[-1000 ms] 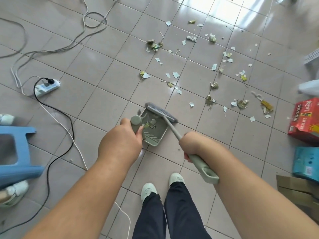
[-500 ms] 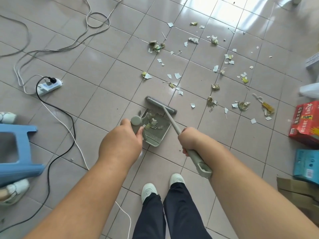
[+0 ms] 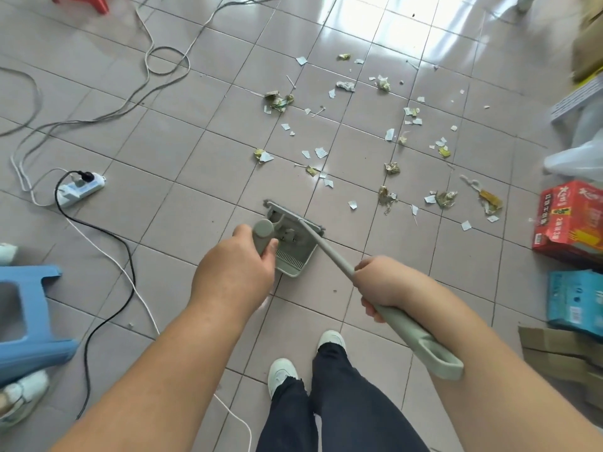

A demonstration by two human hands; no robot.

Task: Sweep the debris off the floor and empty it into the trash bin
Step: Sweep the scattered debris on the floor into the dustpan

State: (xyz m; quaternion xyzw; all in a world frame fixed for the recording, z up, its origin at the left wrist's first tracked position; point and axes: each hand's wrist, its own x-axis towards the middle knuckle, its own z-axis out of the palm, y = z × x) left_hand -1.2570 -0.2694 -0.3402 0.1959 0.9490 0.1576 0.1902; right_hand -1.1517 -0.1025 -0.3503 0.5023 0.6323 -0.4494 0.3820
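a: head view. gripping what with the left hand (image 3: 233,272)?

b: curling round the upright handle of the grey-green dustpan (image 3: 290,243), thumb and fingers wrapping it just below the round knob. sitting on the tiled floor (image 3: 169,151), the pan, mouth pointing away from the feet.

a: and the right hand (image 3: 380,287)?

b: closing round the long handle of the broom (image 3: 329,249), midway along, with the wide loop end sticking out behind the wrist. lying right at the far lip of the pan, the brush head.

a: holding anything, that pan?

b: carrying a few small bits near its front, hard to make out. showing a row of comb teeth along the back wall.

a: lying where, the debris (image 3: 388,197)?

b: scattering over the tiles beyond the pan and to the right: white paper scraps, crumpled yellow-green wrappers, a few thin sticks. nothing touching the brush.

a: other containers?

b: standing at the right edge, a red carton (image 3: 569,220) with a blue box (image 3: 574,301) nearer, both closed, contents not showing. lying below them, flattened brown cardboard (image 3: 561,350). resting above the red carton, a clear plastic bag (image 3: 577,158), contents unclear.

a: left side?

b: standing at the edge, a blue stool (image 3: 29,324). lying further out, a white power strip (image 3: 81,189) with a black plug in it, cables trailing across the tiles.
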